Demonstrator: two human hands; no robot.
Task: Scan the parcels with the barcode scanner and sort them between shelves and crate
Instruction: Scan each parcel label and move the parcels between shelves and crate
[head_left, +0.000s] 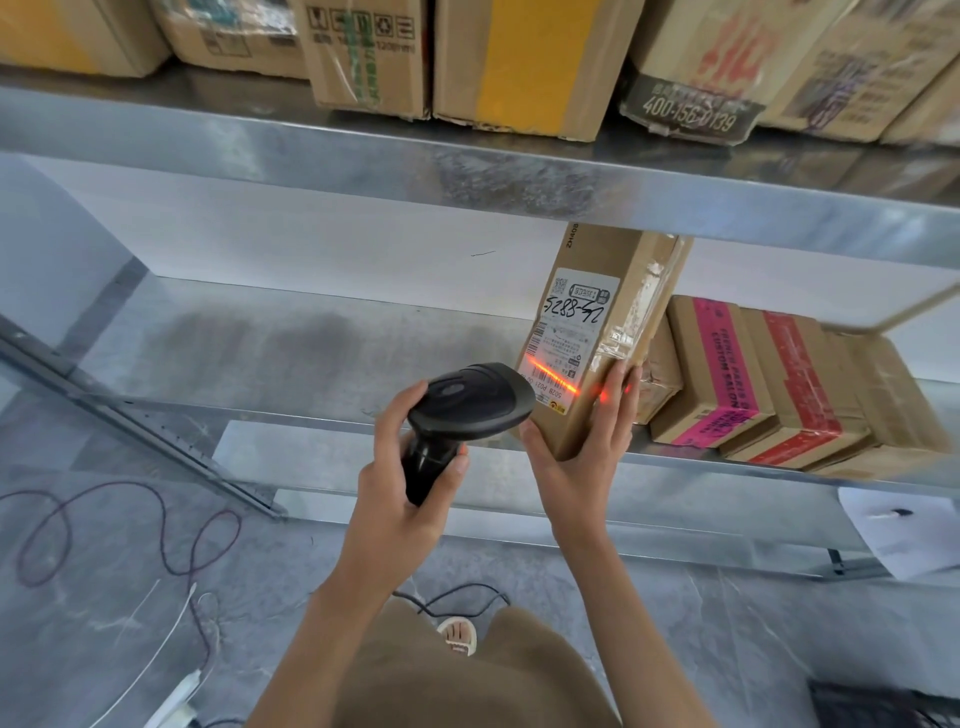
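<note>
1. The left hand (400, 499) has its fingers clenched round the grip of the black plastic handheld barcode scanner (460, 415), whose head points at the tall brown cardboard parcel with a white shipping label (597, 332).
2. The right hand (587, 441) grasps that parcel at its lower near corner, thumb on the label face and fingers (618, 395) wrapped round the side; the parcel stands upright at the front edge of the lower metal shelf (311, 358), just beside a row of brown boxes with pink and red tape (727, 374).
3. The red scan line falls across the bottom of the label and spills onto the fingers.
4. Risk: the line sits low and slanted, so it may miss the barcode and give no read.
5. Risk: the parcel is tall and held only at its base; tilting it could let it tip off the shelf edge or knock the neighbouring boxes.
6. No crate is in view, so the parcel's destination cannot be judged.
</note>
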